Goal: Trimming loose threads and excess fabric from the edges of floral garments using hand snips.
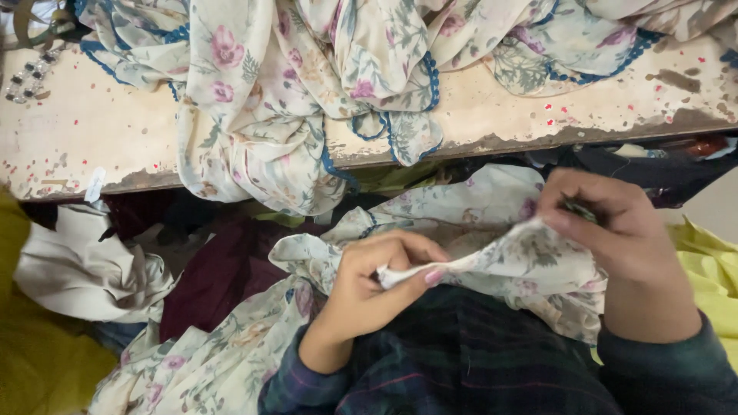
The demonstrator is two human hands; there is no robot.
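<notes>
A cream floral cloth with blue scalloped trim (261, 100) spills off the worn table (84, 131) down into my lap. My left hand (369, 288) pinches a folded edge of this cloth between thumb and fingers. My right hand (623, 238) grips the same edge a little further right, and a small dark object shows between its fingers; I cannot tell what it is. The stretch of cloth between both hands (507, 261) is pulled taut. Dark plaid sleeves cover both my forearms.
Under the table's edge lie a white cloth (84, 269), a maroon cloth (223, 273) and dark fabric (653, 173). Yellow fabric (715, 269) sits at the right and lower left. A string of shiny beads (27, 77) rests on the table's far left.
</notes>
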